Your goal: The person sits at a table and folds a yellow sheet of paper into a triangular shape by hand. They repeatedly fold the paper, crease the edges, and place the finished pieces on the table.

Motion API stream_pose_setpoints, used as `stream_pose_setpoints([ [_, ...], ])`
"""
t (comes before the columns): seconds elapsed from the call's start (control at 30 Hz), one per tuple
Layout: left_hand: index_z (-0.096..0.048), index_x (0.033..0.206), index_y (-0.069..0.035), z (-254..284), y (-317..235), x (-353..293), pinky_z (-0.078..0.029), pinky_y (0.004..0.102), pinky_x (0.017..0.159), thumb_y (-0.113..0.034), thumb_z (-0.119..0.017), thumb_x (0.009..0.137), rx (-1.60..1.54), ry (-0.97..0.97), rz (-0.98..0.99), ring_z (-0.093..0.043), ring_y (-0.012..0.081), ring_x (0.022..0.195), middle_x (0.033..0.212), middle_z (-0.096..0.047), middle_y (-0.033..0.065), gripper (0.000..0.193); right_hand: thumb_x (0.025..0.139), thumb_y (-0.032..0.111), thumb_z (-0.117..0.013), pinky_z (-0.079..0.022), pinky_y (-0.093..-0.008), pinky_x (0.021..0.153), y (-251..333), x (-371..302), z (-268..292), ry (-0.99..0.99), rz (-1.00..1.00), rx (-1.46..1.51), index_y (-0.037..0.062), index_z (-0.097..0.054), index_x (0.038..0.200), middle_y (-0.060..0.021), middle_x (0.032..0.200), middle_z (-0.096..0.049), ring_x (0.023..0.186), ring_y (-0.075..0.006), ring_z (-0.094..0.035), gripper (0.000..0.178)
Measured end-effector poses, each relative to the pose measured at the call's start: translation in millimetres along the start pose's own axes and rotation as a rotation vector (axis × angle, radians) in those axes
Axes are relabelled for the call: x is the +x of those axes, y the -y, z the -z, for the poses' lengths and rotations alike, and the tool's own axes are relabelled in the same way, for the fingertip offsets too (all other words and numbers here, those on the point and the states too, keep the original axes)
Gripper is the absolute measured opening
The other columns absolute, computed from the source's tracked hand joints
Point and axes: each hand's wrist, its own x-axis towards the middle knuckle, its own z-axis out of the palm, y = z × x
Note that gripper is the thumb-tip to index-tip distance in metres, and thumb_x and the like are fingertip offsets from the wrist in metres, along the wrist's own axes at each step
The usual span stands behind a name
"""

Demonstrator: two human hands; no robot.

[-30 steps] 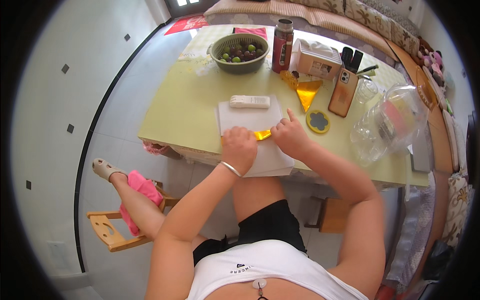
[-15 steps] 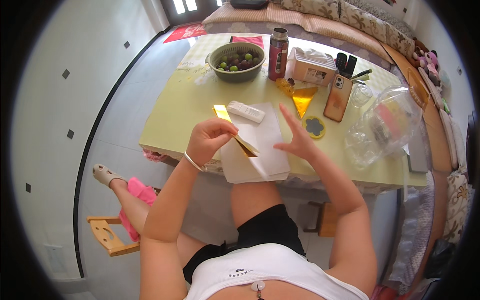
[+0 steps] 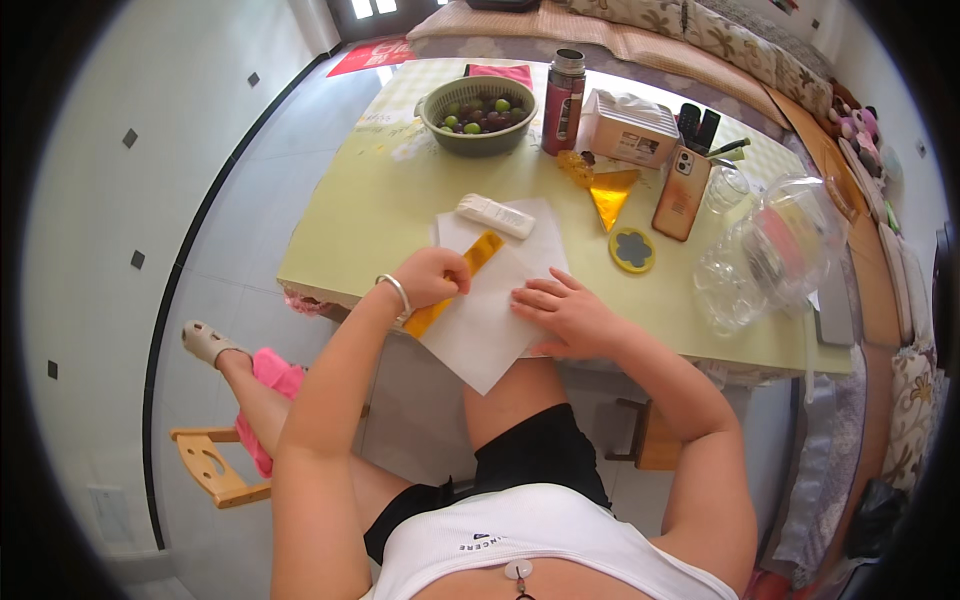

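My left hand (image 3: 432,277) is closed over a folded strip of shiny gold paper (image 3: 484,252), fingers pinching its middle. The strip slants along the left side of white paper sheets (image 3: 490,345), and its near end reaches past the table edge. The top sheet is turned askew, one corner jutting over my lap. On the right part of the sheets rests my right hand (image 3: 568,312), palm down, with fingers spread and nothing held. A white oblong object (image 3: 495,215) lies across the far end of the paper.
Farther right are a gold paper triangle (image 3: 611,197), a round yellow-and-grey flower item (image 3: 632,249), a phone (image 3: 682,195) and a clear plastic bag (image 3: 765,255). A basket of fruit (image 3: 480,143), an uncapped red flask (image 3: 564,105) and a tissue box (image 3: 632,130) stand at the back.
The gold strip, raised in my left hand before, is now lowered onto the paper and slants the other way. My right hand has come down onto the sheets, and the top sheet has turned.
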Motion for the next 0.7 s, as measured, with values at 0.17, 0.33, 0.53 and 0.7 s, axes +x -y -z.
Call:
stream_pose_setpoints([
  [0.17,-0.069,0.084,-0.01,-31,-8,9,-0.035,0.0579,0.111,-0.008,-0.07,0.077,0.624,-0.191,-0.348,-0.054,0.0327,0.128,0.101,-0.069,0.0075,0.008,0.082,0.041,-0.073,-0.033,-0.0496,0.115,21,-4,-4,-0.053,-0.054,-0.117,0.0086,-0.053,0.14,-0.0102,0.14,-0.052,0.128,-0.028,-0.05,0.069],
  [0.33,-0.068,0.109,-0.003,-67,-45,-33,-0.018,0.066,0.117,-0.051,-0.081,0.072,0.942,-0.22,-0.331,-0.036,0.0406,0.143,0.136,-0.056,0.0185,0.062,0.079,0.034,-0.078,-0.04,-0.0451,0.108,32,1,-3,-0.148,-0.105,-0.078,0.0064,-0.059,0.131,-0.009,0.126,-0.057,0.12,-0.0271,-0.053,0.062],
  [0.53,-0.054,0.134,0.002,-103,-7,-72,-0.028,0.0585,0.116,-0.033,-0.079,0.071,0.986,-0.353,-0.237,-0.046,0.0431,0.135,0.142,-0.05,0.0268,0.077,0.074,0.031,-0.08,-0.044,-0.0413,0.101,32,5,-12,-0.191,-0.126,-0.121,0.0051,-0.063,0.124,-0.007,0.117,-0.061,0.111,-0.0256,-0.057,0.058],
  [0.7,-0.053,0.135,0.004,-107,12,-85,-0.03,0.058,0.115,-0.026,-0.077,0.069,0.995,-0.446,-0.247,-0.047,0.043,0.134,0.143,-0.049,0.0278,0.077,0.073,0.028,-0.08,-0.044,-0.0409,0.101,30,12,1,-0.153,-0.095,-0.103,0.0042,-0.065,0.119,-0.0076,0.111,-0.062,0.107,-0.0264,-0.058,0.054],
])
